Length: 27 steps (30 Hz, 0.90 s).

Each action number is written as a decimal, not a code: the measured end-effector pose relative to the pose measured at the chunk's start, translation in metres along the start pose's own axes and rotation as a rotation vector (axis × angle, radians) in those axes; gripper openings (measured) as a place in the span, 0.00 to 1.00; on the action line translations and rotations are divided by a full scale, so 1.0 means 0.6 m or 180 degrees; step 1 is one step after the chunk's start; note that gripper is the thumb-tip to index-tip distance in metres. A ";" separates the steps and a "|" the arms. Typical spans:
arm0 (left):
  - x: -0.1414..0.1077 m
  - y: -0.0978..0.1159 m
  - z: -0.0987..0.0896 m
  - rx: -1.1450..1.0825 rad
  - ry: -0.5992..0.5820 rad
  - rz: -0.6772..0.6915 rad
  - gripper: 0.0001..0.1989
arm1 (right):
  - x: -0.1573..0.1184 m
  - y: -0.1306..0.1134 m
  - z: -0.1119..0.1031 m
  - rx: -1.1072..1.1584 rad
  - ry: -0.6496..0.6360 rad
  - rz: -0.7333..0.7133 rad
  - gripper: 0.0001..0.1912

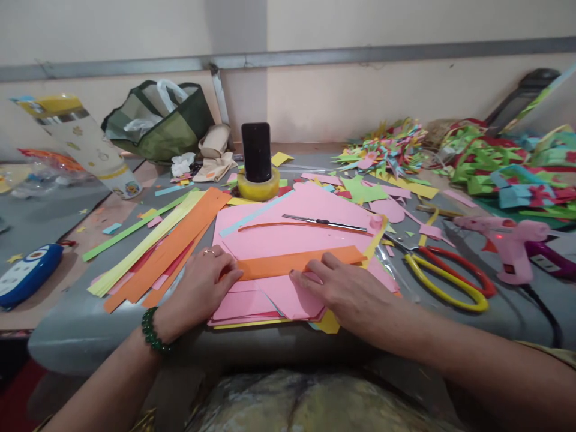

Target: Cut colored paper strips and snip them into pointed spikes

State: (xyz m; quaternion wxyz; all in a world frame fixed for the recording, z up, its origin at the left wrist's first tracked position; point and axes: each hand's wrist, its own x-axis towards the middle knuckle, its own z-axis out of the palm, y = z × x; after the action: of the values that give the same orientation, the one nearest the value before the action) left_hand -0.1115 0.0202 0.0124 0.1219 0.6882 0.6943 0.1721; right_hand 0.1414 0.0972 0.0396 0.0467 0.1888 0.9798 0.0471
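Note:
An orange paper strip (pixel 270 265) lies crosswise over a stack of pink paper sheets (pixel 256 210). My left hand (pixel 209 279) is closed on the strip's left end, thumb and fingers pinching it. My right hand (pixel 333 288) has its curled fingers on the strip's right part, gripping along its lower edge. Just beyond the strip, a craft knife (pixel 324 222) rests on the pink paper beside a narrow orange offcut (pixel 270 225). Left of my left hand lies a fan of cut strips in orange (pixel 175 243), yellow (pixel 144 246) and other colours.
Scissors (pixel 445 279) with red and yellow handles and a pink glue gun (pixel 515 246) lie at right. A phone (pixel 256 153) leans in a tape roll (pixel 258 185) behind the paper. Paper scraps (pixel 391 147), a tumbler (pixel 90 144), a bag (pixel 162 123) and a blue power strip (pixel 31 273) surround them.

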 end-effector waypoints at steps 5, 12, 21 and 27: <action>-0.010 -0.005 -0.008 -0.0324 -0.0041 0.0170 0.13 | 0.001 0.000 0.002 -0.0110 0.0012 0.0033 0.23; -0.010 -0.015 0.001 -0.0065 0.0126 0.0064 0.15 | 0.000 0.000 0.000 -0.0053 0.0057 -0.0023 0.23; -0.013 -0.013 0.001 0.0484 0.0155 -0.0102 0.17 | -0.001 0.004 0.001 0.0025 0.0041 -0.0061 0.24; -0.023 -0.026 0.008 0.0137 0.0304 -0.0320 0.10 | -0.001 0.005 0.002 0.0022 0.0069 -0.0047 0.26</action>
State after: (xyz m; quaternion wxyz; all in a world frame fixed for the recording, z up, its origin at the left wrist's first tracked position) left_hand -0.1238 0.0067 0.0007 0.0823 0.6459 0.7365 0.1833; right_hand 0.1432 0.0997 0.0391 0.0357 0.1812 0.9817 0.0454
